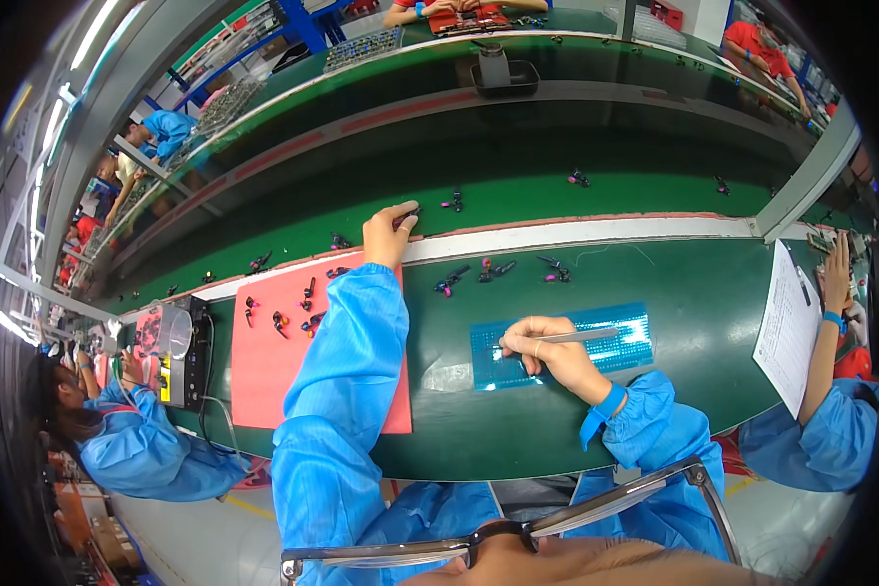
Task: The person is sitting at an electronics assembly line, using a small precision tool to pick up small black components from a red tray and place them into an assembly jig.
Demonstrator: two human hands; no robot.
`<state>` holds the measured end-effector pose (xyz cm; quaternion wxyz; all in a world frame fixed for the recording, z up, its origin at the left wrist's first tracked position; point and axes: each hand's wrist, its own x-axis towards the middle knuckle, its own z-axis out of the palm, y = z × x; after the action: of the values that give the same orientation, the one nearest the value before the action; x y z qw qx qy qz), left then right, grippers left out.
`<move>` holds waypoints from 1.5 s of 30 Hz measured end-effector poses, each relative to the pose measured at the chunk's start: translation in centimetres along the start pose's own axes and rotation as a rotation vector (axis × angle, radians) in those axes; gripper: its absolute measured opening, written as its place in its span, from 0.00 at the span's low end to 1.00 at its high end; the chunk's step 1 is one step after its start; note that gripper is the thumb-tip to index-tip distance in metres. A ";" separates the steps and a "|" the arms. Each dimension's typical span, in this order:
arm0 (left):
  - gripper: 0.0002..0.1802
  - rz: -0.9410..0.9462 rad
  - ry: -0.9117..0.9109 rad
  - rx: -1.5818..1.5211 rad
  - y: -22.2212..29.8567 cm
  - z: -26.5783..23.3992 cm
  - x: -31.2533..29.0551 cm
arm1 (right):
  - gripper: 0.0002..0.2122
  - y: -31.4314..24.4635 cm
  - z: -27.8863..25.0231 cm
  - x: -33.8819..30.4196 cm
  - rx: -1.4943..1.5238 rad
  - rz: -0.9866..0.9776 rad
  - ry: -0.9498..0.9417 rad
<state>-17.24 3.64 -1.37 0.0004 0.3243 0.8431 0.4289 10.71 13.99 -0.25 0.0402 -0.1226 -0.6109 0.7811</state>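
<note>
My left hand (389, 236) reaches over the white rail to the green conveyor belt, its fingertips closed on a small black earbud-like part (413, 212). Held in my right hand (555, 354) is a pair of silver tweezers (586, 335), lying across the hand with one end out to the right. Beneath that hand a translucent blue sheet (615, 322) with rows of small marks rests on the green bench (439, 425). My right fingertips are close to the sheet's left half; whether they touch it I cannot tell. Several black-and-magenta parts (449, 281) lie beyond the sheet.
A pink mat (254, 381) with several similar parts lies under my left sleeve. Further parts (578, 178) sit on the belt. To the left stands a black box (197, 352) with cables; to the right, a paper sheet (786, 327) with a pen. Co-workers sit on both sides.
</note>
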 end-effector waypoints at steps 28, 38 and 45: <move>0.10 0.232 -0.131 -0.291 9.9 -0.1 -3.2 | 0.07 -0.9 -0.3 -0.1 0.045 0.117 0.048; 0.19 -0.308 -0.219 -0.960 9.4 -0.8 -13.1 | 0.08 -1.8 -0.1 -0.5 0.191 0.122 0.136; 0.17 -0.371 -0.323 -0.988 9.5 0.0 -15.5 | 0.08 -1.9 -0.8 -0.1 0.117 -0.119 0.163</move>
<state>0.19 -0.84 1.16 0.3575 0.1929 0.5737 0.7112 10.86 15.23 1.38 0.1431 -0.1466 -0.5653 0.7990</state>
